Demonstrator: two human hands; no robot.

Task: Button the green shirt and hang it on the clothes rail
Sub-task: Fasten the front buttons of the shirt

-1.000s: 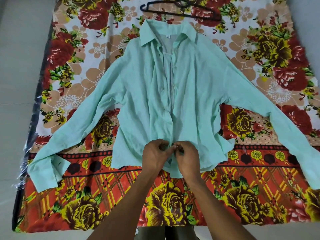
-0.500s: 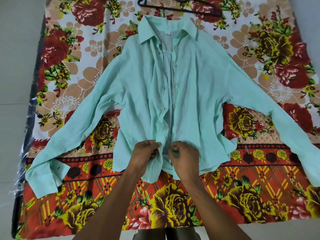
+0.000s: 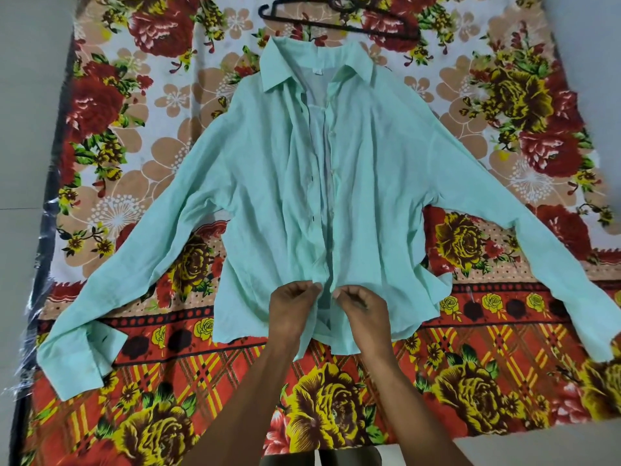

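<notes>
The green shirt (image 3: 262, 183) lies face up on a flowered sheet, sleeves spread wide, collar at the far end. Its front stands open along the placket, with buttons on the right edge and dark buttonholes on the left edge. My left hand (image 3: 291, 309) pinches the left front edge near the hem. My right hand (image 3: 361, 309) pinches the right front edge beside it. A narrow gap separates the two edges between my fingertips. A black hanger (image 3: 339, 20) lies beyond the collar.
The flowered sheet (image 3: 141, 136) covers a mattress on a pale tiled floor (image 3: 27, 129). Clear plastic wrap shows along the mattress's left edge. No clothes rail is in view.
My hands, first pressed together at the bottom hem, have parted and shifted slightly up the placket. Each now holds its own front edge with a small gap between.
</notes>
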